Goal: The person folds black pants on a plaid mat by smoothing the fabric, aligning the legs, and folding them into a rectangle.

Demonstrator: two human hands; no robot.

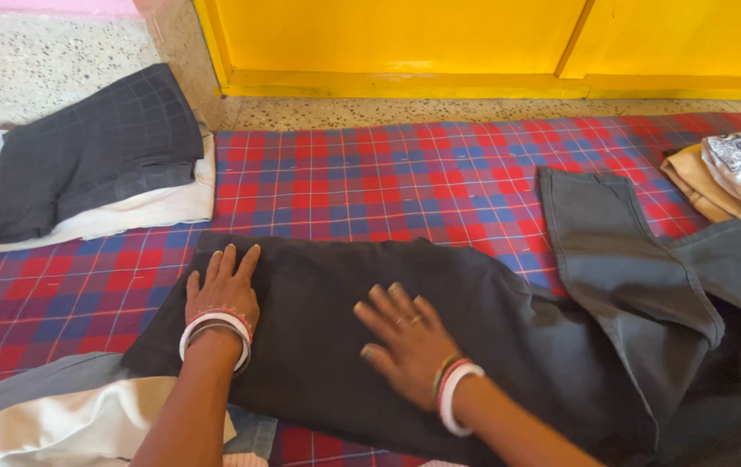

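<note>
Red/blue plaid sheet [370, 182] on floor by yellow wall. Black garment [318, 346] lies flat front-centre. Left hand [221, 290] & right hand [405, 339] both palm-down on it, fingers spread, gripping nothing. Grey trousers [621, 259] to right, folded stack [85, 156] far left.

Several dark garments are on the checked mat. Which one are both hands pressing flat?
The black garment at the front centre, under the left hand and right hand. The grey trousers lie untouched to the right; the dark checked piece sits folded at far left.

Speckled terrazzo floor [41, 60], yellow doors [474, 35], red-blue checked mat [370, 173]
</note>
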